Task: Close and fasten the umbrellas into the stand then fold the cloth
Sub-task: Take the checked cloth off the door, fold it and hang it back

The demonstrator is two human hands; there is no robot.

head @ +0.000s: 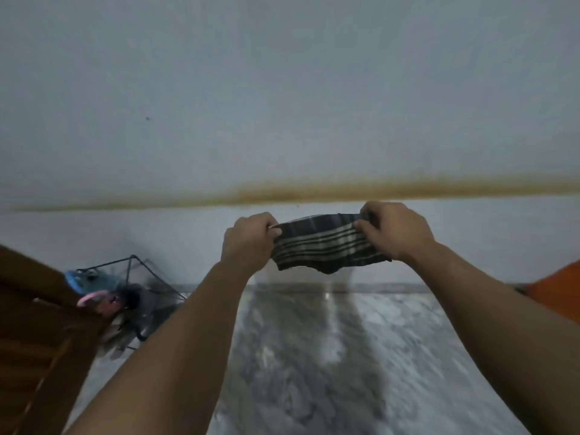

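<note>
Dark striped cloth [326, 243], one piece, held taut in mid-air between two hands.

The left hand [248, 240] and right hand [395, 230] each pinch an upper corner; a slipped corner would skew the fold. One black wire stand [131, 284] sits by the wall, holding what looks like two closed umbrellas [103, 293], though blur hides the count.

home interior | marble floor [314, 356] | stained wall [282, 105] | wooden door [37, 324]

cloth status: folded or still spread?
Folded, partly at least: the striped cloth hangs as a short doubled band, held in the air between left hand and right hand.
</note>
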